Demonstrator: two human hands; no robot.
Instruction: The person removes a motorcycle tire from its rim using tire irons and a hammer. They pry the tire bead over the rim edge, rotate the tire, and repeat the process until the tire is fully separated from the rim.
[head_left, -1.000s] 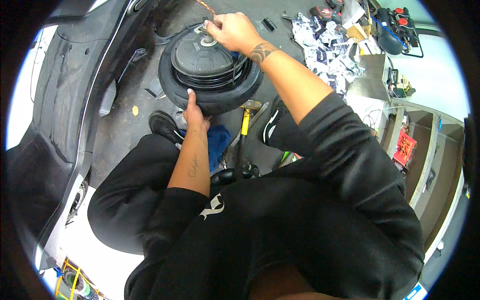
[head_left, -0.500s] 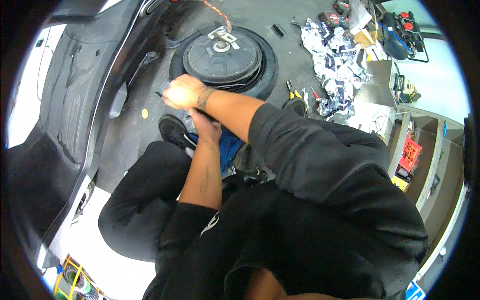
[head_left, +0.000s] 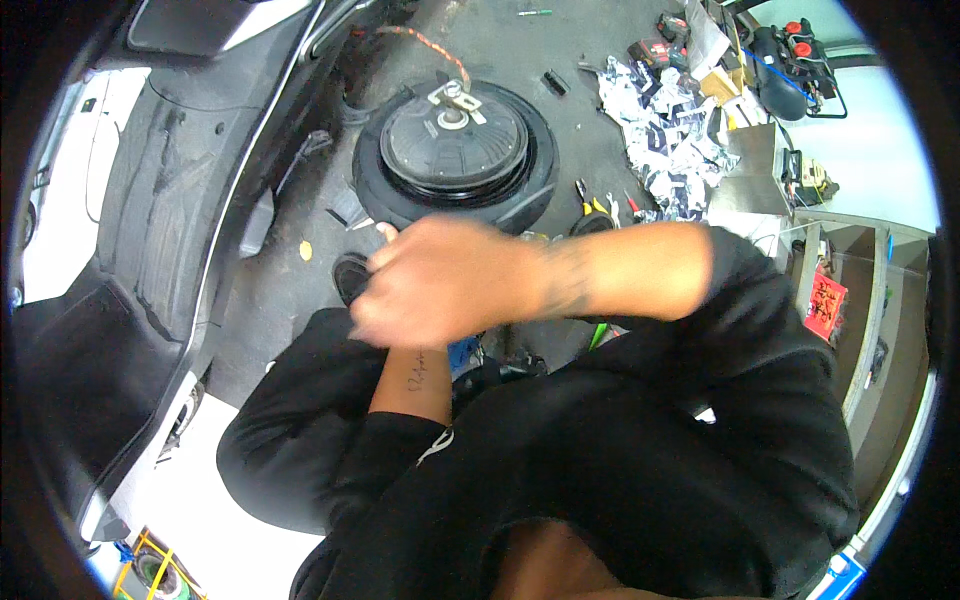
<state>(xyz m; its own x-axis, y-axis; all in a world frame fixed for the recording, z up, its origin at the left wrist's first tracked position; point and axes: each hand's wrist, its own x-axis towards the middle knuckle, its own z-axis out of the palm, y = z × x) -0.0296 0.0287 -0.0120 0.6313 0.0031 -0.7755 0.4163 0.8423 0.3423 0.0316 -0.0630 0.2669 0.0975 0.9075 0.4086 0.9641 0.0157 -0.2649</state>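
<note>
**Axle left free as the right hand is brought back in front of the wheel**

The right hand (head_left: 440, 285), placed at the axle (head_left: 453, 118) a second ago, has been lowered and now crosses over the left wrist. It is blurred by motion; its fingers appear curled, but whether anything is gripped cannot be told. The left hand is mostly covered behind it, so its state cannot be told either; only the left forearm (head_left: 412, 382) is plainly shown. For the work, attention seems to have been shifted from the axle to the wheel's near side, with the axle's upper end left unheld.

The motor wheel (head_left: 455, 150) is laid on the floor (head_left: 590, 150), just beyond the hands, its hub cover (head_left: 425, 155) turned upward. No long side is given by the round tyre (head_left: 372, 180); its line is set by the axle, pointed roughly upward, though a slight tilt cannot be ruled out. The slotted metal plate (head_left: 466, 103) at the axle is slanted from far left to near right. From there, the orange cable (head_left: 440, 47) is led away toward the far left.
</note>
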